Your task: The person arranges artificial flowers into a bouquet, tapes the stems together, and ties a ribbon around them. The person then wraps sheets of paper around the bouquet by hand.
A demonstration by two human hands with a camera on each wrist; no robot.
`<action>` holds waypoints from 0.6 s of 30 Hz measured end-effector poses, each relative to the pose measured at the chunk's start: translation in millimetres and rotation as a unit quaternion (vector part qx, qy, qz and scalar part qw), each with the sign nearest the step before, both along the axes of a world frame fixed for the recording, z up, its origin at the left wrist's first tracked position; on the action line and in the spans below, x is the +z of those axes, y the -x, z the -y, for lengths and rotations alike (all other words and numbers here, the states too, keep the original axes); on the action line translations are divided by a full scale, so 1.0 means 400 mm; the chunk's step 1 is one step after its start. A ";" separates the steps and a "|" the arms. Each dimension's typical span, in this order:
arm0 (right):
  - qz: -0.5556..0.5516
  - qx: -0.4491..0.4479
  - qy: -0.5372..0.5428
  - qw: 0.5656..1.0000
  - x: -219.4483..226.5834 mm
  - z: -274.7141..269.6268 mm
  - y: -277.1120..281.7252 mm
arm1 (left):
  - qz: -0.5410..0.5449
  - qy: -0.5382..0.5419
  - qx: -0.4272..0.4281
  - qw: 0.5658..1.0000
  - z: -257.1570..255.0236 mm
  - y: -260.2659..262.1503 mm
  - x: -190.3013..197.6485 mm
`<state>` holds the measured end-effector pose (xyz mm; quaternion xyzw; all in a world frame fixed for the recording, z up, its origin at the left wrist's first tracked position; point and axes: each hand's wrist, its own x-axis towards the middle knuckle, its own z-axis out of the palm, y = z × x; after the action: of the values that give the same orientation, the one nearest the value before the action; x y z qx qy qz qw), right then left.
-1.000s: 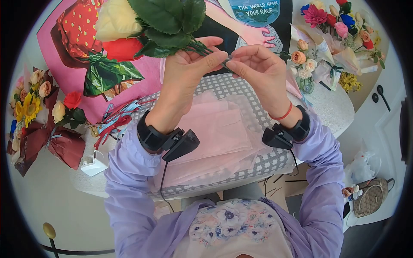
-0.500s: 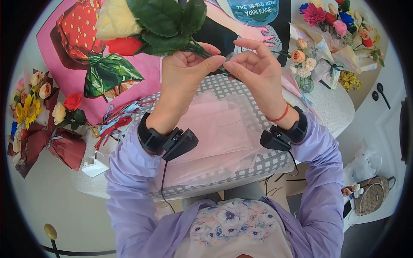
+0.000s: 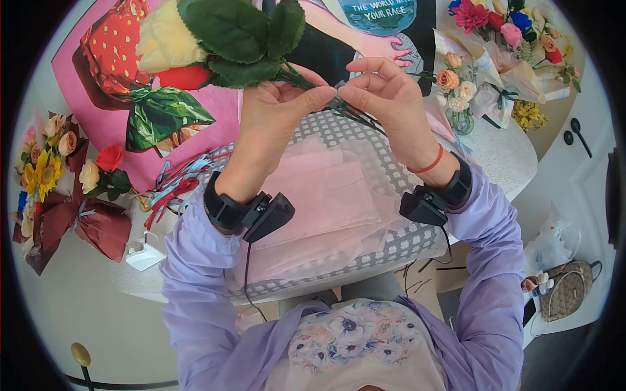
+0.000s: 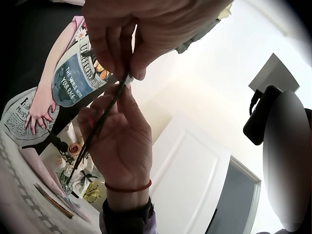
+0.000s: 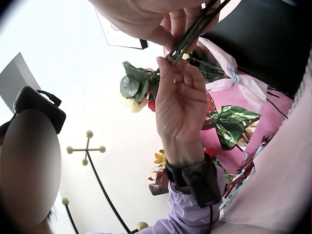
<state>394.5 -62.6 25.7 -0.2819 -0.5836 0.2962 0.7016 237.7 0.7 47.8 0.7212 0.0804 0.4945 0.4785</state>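
A bunch of roses, one cream rose (image 3: 168, 39) and one red rose (image 3: 182, 77) with broad green leaves (image 3: 235, 32), is held up above the table, blooms to the left. My left hand (image 3: 277, 117) grips the stems (image 3: 357, 116) below the leaves between thumb and fingers. At its fingertips my right hand (image 3: 391, 111), with a red string at the wrist, pinches a small clear strip (image 4: 128, 81) against the stems. The bare stem ends slant down past the right thumb. Both hands' fingertips meet at the strip, partly hiding it.
Below the hands, pink wrapping sheets (image 3: 326, 202) lie stacked on a grey dotted cloth (image 3: 385, 156). Red and blue ribbons (image 3: 176, 186) and a white tape dispenser (image 3: 145, 253) are at left. Wrapped bouquets stand left (image 3: 98, 225) and right (image 3: 515, 72), near a small glass vase (image 3: 462, 122).
The stem ends have come into view below the right hand, tilting downward. Both hands have stayed together at the same spot on the stems, and the whole view has shifted slightly.
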 end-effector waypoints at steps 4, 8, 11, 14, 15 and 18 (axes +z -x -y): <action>0.005 0.000 0.000 1.000 0.004 0.009 -0.002 | -0.039 0.011 -0.010 0.999 0.002 0.010 0.006; 0.002 0.031 0.038 0.999 0.007 0.016 -0.006 | -0.036 0.021 -0.040 0.998 -0.013 0.009 -0.003; 0.009 0.057 0.085 0.995 0.007 0.007 -0.021 | -0.057 -0.001 -0.039 0.998 -0.026 0.013 -0.010; 0.002 0.086 0.139 0.987 0.008 0.008 -0.027 | 0.001 -0.026 -0.031 0.999 -0.020 -0.002 -0.014; -0.008 0.106 0.166 0.980 0.008 0.010 -0.028 | 0.000 -0.026 -0.032 0.999 -0.019 -0.002 -0.012; -0.026 0.178 0.179 0.967 0.001 -0.005 -0.039 | -0.028 -0.033 -0.063 0.997 -0.015 0.002 -0.005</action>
<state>410.0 -60.8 26.1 -0.2869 -0.5429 0.5232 0.5909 236.8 6.6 45.7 0.7536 0.0321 0.4455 0.4823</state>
